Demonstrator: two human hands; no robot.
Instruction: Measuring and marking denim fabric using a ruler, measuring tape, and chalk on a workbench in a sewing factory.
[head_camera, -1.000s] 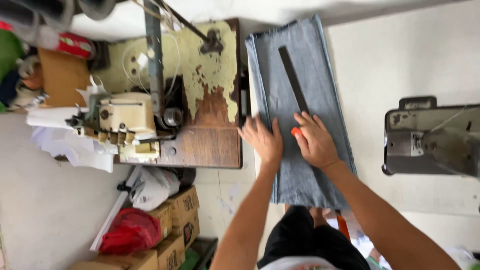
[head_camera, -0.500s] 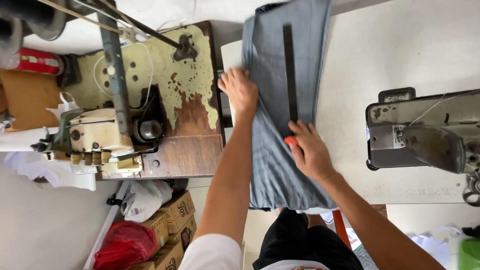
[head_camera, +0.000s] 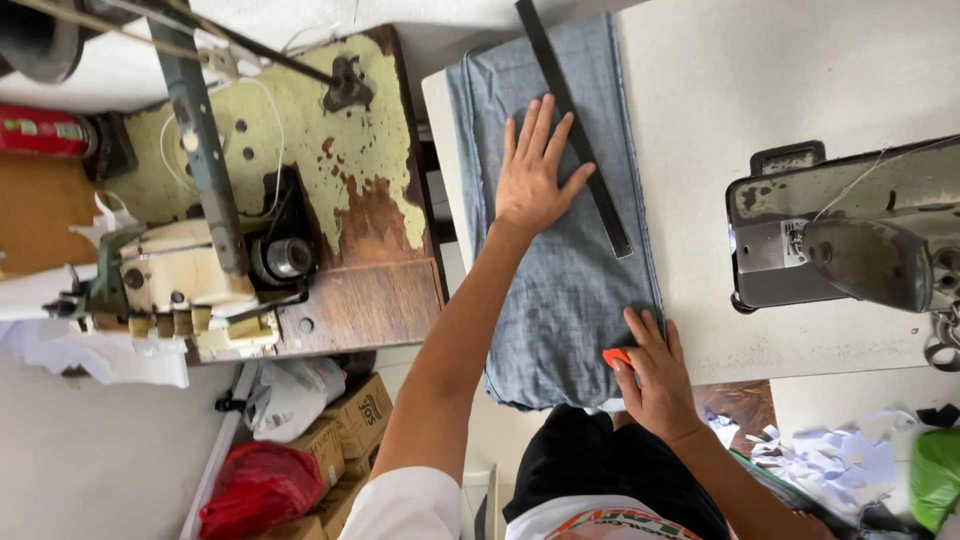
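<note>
White table (head_camera: 780, 70), denim strip (head_camera: 560, 290) lengthwise away, left hand (head_camera: 535, 180) flat

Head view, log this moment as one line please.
left hand: flat on blue fabric | right hand: on fabric edge, holding orange chalk | black ruler: lying on fabric

A white surface (head_camera: 800, 70) carries a grey sewing machine (head_camera: 850, 235). Left, an older cream machine (head_camera: 180, 280) sits on a worn wooden table (head_camera: 360, 290); cardboard boxes (head_camera: 350, 420) and plastic bags (head_camera: 260, 490) crowd the pale floor (head_camera: 90, 460).

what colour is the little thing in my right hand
Bright orange chalk-like piece, seen in the head view.
</note>
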